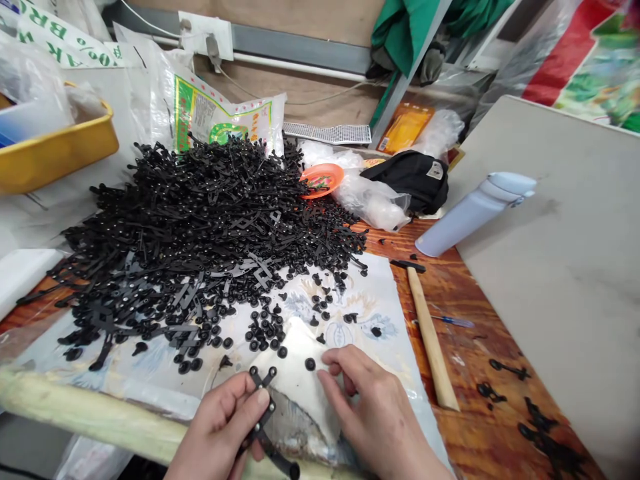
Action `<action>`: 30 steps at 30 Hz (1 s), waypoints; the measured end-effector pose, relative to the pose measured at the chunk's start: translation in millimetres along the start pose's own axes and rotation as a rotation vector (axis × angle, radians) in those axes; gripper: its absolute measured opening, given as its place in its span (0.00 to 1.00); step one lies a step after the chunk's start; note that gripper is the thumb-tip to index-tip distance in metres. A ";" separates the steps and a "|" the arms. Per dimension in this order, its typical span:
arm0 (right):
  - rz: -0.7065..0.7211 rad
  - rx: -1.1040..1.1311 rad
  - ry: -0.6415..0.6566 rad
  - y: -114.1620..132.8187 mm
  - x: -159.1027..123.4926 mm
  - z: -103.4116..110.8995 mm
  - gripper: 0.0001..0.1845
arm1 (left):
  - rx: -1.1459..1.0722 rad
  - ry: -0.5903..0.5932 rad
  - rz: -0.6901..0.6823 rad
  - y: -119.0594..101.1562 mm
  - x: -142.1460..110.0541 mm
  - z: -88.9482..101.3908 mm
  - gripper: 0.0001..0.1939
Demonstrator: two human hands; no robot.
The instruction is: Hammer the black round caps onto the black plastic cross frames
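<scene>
My left hand [227, 423] pinches a black jointed plastic linkage [265, 407] between thumb and fingers. Two of its arms cross near the top, and a longer arm ends in a round foot at the bottom. Just right of it, my right hand [367, 400] has thumb and index finger apart with nothing between them. A small round black plastic button [310, 364] lies on the pale sheet right by those fingertips. More loose black buttons [265, 330] are scattered ahead of both hands, at the front of a large heap of black linkages [200, 213].
A wooden-handled hammer [433, 340] and a pen [453, 321] lie on the right. Behind them a light blue bottle [473, 213] leans over beside a grey panel [560, 247]. An orange plate [323, 180] touches the heap; a yellow bin [60, 150] stands left. Several linkages [543, 427] lie lower right.
</scene>
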State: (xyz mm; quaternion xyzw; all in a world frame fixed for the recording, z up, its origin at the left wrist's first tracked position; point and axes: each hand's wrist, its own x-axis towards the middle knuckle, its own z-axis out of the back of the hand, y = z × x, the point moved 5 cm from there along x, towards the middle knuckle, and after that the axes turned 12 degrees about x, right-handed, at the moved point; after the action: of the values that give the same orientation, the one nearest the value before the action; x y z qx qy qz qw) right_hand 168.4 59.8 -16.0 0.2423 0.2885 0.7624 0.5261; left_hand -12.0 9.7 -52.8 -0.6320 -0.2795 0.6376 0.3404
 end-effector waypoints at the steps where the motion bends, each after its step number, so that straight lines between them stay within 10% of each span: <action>1: 0.021 0.009 0.002 3.7 1.2 -1.9 0.07 | 0.002 -0.024 0.003 0.7 0.3 -0.3 0.21; 19: -0.177 -0.235 0.019 5.1 83.1 1.6 0.07 | 0.033 -0.184 -0.140 0.9 -0.2 -5.8 0.22; 30: 0.093 0.102 0.036 31.5 36.3 -2.3 0.11 | 0.011 -0.204 -0.167 -0.1 -0.5 -5.3 0.21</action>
State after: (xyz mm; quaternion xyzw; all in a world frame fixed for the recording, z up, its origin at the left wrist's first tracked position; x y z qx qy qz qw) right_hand 134.1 84.8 6.7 0.2684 0.3246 0.7746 0.4718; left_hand -6.8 9.0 -52.7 -0.5366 -0.3608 0.6694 0.3658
